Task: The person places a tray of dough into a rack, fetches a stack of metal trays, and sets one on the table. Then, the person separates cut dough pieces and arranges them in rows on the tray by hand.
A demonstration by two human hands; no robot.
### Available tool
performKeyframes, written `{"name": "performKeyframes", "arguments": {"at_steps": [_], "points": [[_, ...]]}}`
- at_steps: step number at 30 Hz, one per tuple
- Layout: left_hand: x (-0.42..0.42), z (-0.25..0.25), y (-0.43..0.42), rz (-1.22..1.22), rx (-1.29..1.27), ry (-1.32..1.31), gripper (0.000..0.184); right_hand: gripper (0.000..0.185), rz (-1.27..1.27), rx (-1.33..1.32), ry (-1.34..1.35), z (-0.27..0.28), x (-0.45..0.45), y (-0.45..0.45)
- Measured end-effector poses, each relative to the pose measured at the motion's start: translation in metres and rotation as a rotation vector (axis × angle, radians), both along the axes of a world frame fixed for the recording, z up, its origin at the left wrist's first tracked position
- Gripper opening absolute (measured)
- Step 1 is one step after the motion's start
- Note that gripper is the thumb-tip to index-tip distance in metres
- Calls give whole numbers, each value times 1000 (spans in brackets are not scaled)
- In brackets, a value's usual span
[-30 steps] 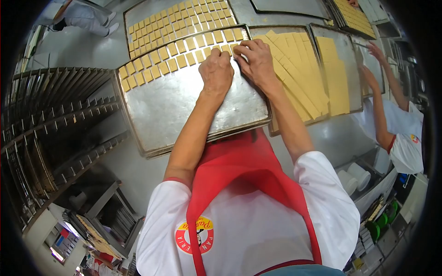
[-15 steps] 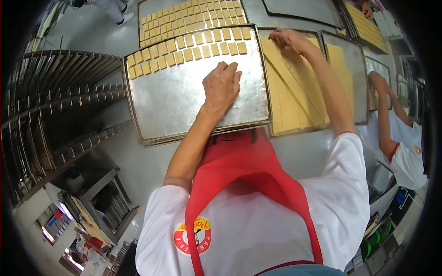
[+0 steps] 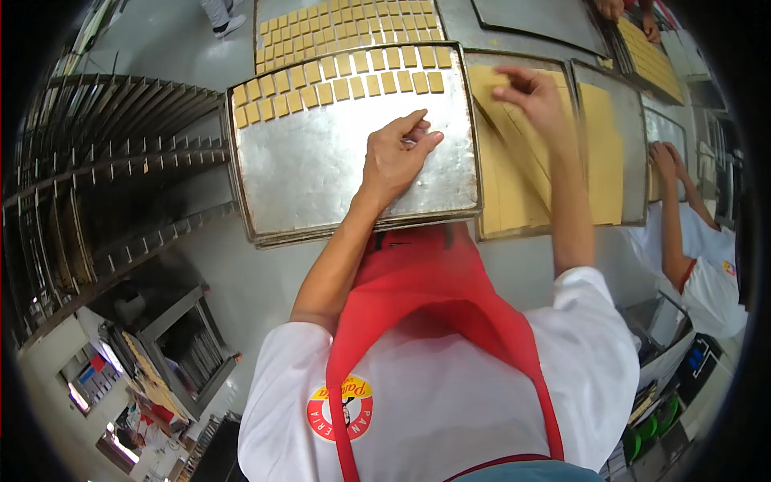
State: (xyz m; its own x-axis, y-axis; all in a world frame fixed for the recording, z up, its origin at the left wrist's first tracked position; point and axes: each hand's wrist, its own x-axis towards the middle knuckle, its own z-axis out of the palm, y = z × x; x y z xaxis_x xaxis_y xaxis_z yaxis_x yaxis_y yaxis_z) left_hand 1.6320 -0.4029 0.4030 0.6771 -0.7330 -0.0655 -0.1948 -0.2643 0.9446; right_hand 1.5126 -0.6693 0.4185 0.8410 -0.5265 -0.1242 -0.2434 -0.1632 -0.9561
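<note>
My left hand (image 3: 397,157) hovers above the bare middle of a metal baking tray (image 3: 345,181), thumb and index finger apart, the others curled, with nothing visible between the fingertips. Two rows of small yellow dough rectangles (image 3: 341,88) lie along the tray's far side. To the right, my right hand (image 3: 534,100) is over a cut yellow dough sheet (image 3: 514,181) on a second tray. Its thumb and index finger are bent toward each other in a pinch; motion blur hides what is between them. A long diagonal gap runs through the sheet.
Behind stands another tray of dough rectangles (image 3: 345,28). Another dough sheet (image 3: 602,153) lies further right, beside a co-worker's hands (image 3: 665,161). More hands show at the top right near a stacked dough tray (image 3: 646,56). A tray rack (image 3: 120,153) stands at left.
My right hand has drawn back from the sheet's far left corner, toward the right and nearer me. My left hand has opened its thumb and index finger. The view has shifted slightly.
</note>
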Motion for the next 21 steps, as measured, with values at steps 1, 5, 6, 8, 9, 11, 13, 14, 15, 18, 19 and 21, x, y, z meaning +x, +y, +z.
{"name": "performKeyframes", "arguments": {"at_steps": [1,5,6,8,9,11,13,14,15,18,19,21], "points": [[0,0,-1,12,-106,76,51,34,-12,126,-107,-3,-3,29],[10,5,5,-74,-324,358,66,35,54,248,-197,-11,2,110],[14,4,9,-80,-331,363,66,35,-11,402,-234,-18,4,124],[23,5,16,-101,-336,608,61,35,-80,544,-266,-17,9,146],[27,6,21,-105,-346,612,61,35,-140,620,-259,-16,10,152],[35,9,34,-69,-309,716,55,35,-201,689,-250,-17,13,166],[40,3,40,-73,-331,743,44,38,-283,604,-241,-18,16,179],[42,3,43,-72,-284,766,39,38,-257,514,-212,-15,17,187],[44,2,46,-71,-235,790,34,38,-255,511,-208,-13,19,193],[48,-10,51,-121,-173,822,31,35,-248,305,-153,-15,22,206],[48,-7,52,-120,-176,825,31,35,-247,302,-150,-14,24,208],[49,0,56,-146,-118,755,29,33,-261,270,-224,-12,26,212]]}}
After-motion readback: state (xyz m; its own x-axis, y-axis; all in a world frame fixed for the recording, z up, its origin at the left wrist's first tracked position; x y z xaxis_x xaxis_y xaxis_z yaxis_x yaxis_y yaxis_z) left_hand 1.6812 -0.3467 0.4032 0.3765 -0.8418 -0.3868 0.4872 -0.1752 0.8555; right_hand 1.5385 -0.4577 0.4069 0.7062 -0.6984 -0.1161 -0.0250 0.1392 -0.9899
